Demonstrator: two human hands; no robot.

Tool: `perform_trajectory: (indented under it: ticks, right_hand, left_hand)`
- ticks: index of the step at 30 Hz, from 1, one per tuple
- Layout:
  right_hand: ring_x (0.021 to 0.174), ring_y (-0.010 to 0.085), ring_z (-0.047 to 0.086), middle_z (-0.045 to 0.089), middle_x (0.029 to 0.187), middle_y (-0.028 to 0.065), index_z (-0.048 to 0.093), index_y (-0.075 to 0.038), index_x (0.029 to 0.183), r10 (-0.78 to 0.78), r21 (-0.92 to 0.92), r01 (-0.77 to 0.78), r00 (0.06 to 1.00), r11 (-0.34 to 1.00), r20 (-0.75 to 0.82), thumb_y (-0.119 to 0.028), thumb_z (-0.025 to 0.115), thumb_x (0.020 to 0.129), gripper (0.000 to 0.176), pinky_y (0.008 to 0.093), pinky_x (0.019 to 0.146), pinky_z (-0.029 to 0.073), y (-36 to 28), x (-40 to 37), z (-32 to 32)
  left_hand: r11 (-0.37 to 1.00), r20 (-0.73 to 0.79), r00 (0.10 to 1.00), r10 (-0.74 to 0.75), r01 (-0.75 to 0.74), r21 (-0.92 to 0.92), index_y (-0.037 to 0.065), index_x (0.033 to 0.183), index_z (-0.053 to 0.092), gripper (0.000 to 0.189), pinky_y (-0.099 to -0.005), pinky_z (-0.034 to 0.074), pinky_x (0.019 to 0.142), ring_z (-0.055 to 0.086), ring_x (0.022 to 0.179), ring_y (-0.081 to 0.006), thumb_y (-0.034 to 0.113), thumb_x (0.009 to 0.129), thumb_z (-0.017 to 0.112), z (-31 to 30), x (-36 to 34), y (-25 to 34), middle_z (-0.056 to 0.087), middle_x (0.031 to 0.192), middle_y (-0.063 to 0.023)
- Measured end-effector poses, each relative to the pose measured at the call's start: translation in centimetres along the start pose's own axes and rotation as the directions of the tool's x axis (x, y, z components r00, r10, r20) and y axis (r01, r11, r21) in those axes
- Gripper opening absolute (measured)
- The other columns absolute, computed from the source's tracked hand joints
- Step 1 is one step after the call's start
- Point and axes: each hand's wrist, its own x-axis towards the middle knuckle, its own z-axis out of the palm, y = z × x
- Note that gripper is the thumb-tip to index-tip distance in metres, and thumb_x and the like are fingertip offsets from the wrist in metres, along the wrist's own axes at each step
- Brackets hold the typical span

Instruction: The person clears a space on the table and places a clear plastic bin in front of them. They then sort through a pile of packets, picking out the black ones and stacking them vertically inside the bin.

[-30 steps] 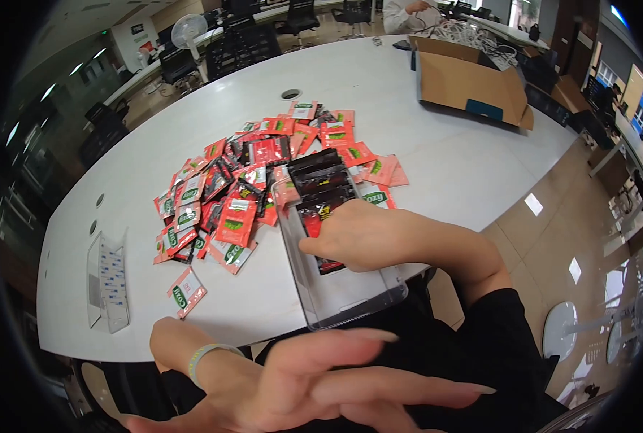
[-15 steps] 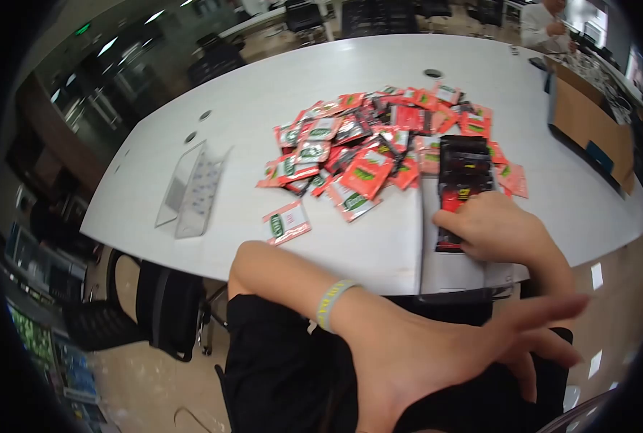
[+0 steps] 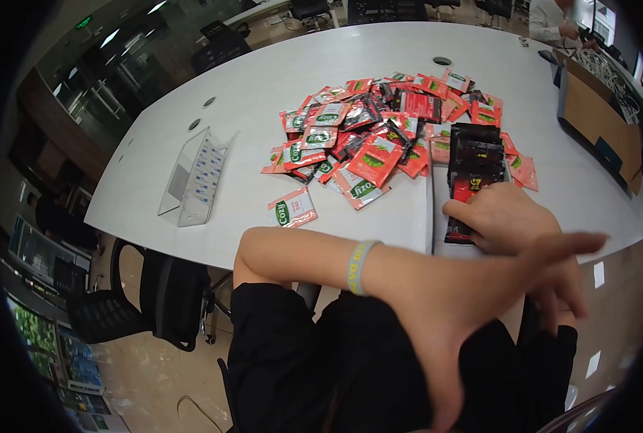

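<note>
From the head camera, the right hand (image 3: 505,216) lies palm down on the near end of a row of dark sachets (image 3: 476,162) stacked in a clear tray (image 3: 432,209). Its fingers are pressed onto the packets, but whether they pinch one cannot be told. The left hand (image 3: 480,303) is open with fingers spread and holds nothing. It hangs in the air over the lap, crossed in front of the right wrist, with a wristband (image 3: 359,268) on the forearm. The tray's near end sits right at the edge of the table (image 3: 263,79), under the right hand. A downward or backward push there could probably tip it or drag it off into the lap and spill the row. The overlapped packets look slippery, so uneven pressure could fan them out of line or pop one over the tray wall. Just beyond the right hand's fingertips the loose red pile (image 3: 379,137) leans against the tray, and a nudge could slide red sachets in among the dark ones. The crossed left arm hides part of the right hand and the tray's near end, so a blind move could knock either. A stray sachet (image 3: 293,209) lies just beyond the left forearm, near the table edge, and a sweep of that arm could brush it off. The clear stand (image 3: 191,177), well out past the left elbow, seems safely out of reach.
</note>
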Motion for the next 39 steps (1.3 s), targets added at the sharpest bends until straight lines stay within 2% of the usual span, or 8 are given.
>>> perform_trajectory:
  ticks: [8,21,23,27,28,29,33,39]
  right_hand:
    - [0.059,0.0309,0.059,0.053,0.057,0.0117,0.051,-0.002,0.082,-0.043,-0.033,0.043,0.999,0.999,0.004,-0.004,0.058,0.067,0.017,0.0408,0.051,0.044,0.1,0.1,0.2]
    - [0.050,0.0284,0.056,0.053,0.054,0.0099,0.050,-0.001,0.082,-0.084,-0.059,0.074,0.974,0.996,-0.208,-0.001,0.056,0.066,0.017,0.0403,0.045,0.040,0.5,-0.2,1.6]
    - [0.049,0.0271,0.056,0.052,0.053,0.0095,0.048,-0.002,0.080,-0.049,-0.110,0.027,0.978,0.994,-0.203,-0.001,0.057,0.066,0.016,0.0386,0.044,0.039,0.2,-0.3,1.7]
    - [0.048,0.0242,0.056,0.051,0.052,0.0081,0.045,-0.004,0.075,0.051,-0.199,-0.089,0.981,0.976,-0.187,-0.001,0.056,0.068,0.014,0.0344,0.042,0.037,-0.2,-0.2,1.6]
    - [0.048,0.0242,0.056,0.051,0.052,0.0081,0.045,-0.004,0.075,0.051,-0.199,-0.088,0.981,0.976,-0.185,-0.001,0.056,0.068,0.014,0.0344,0.042,0.037,-0.3,-0.2,1.5]
    - [0.048,0.0246,0.056,0.052,0.052,0.0081,0.046,-0.003,0.077,0.067,-0.212,-0.103,0.983,0.972,-0.172,-0.002,0.056,0.068,0.014,0.0347,0.042,0.037,-0.3,-0.2,1.5]
    - [0.050,0.0260,0.058,0.053,0.054,0.0093,0.050,0.000,0.082,0.029,-0.208,-0.061,0.988,0.976,-0.154,-0.002,0.057,0.068,0.016,0.0356,0.044,0.039,0.3,0.1,1.7]
    - [0.054,0.0279,0.060,0.057,0.057,0.0120,0.057,-0.001,0.089,0.028,-0.137,-0.049,0.987,0.989,-0.156,-0.002,0.058,0.066,0.023,0.0369,0.049,0.045,0.8,-0.2,1.6]
  left_hand:
    - [0.640,0.195,0.854,0.481,-0.495,0.588,0.004,0.121,0.051,0.064,-0.0352,0.038,0.092,0.050,0.103,-0.0250,0.054,0.081,0.055,-2.4,2.1,2.7,0.052,0.110,-0.0156]
    - [0.353,0.236,0.564,0.791,-0.736,0.578,0.011,0.105,0.060,0.028,-0.0308,0.042,0.090,0.057,0.100,-0.0085,0.031,0.095,0.044,1.9,-0.5,11.4,0.062,0.111,-0.0007]
    - [-0.218,0.539,0.404,0.739,-0.613,0.759,0.011,0.101,0.059,0.023,-0.0321,0.043,0.082,0.057,0.092,-0.0097,0.029,0.094,0.045,2.1,-2.2,13.0,0.062,0.101,0.0015]
    - [-0.167,0.498,0.506,0.704,-0.564,0.809,0.012,0.106,0.056,0.024,-0.0336,0.043,0.080,0.056,0.091,-0.0124,0.030,0.093,0.047,0.8,-3.0,12.8,0.061,0.099,-0.0017]
    - [0.055,0.412,0.600,0.686,-0.607,0.793,0.020,0.111,0.057,0.080,-0.0388,0.037,0.089,0.055,0.102,-0.0294,0.082,0.075,0.022,-0.1,-2.7,13.3,0.057,0.114,-0.0132]
    - [0.063,0.220,0.405,0.888,-0.580,0.812,0.018,0.088,0.063,0.072,-0.0304,0.038,0.076,0.055,0.086,-0.0217,0.080,0.076,0.027,-0.9,-2.6,11.8,0.062,0.086,-0.0011]
    - [0.496,-0.300,0.787,0.539,-0.008,0.868,-0.003,0.114,0.049,0.042,-0.0339,0.042,0.087,0.055,0.097,-0.0228,0.030,0.096,0.032,-8.5,-0.9,6.3,0.055,0.109,-0.0140]
    - [0.872,-0.887,0.289,-0.360,0.443,-0.209,-0.002,0.138,0.024,0.071,-0.0370,0.016,0.110,0.025,0.132,-0.0225,0.052,0.092,0.034,-6.2,-0.3,-0.8,0.030,0.142,-0.0140]
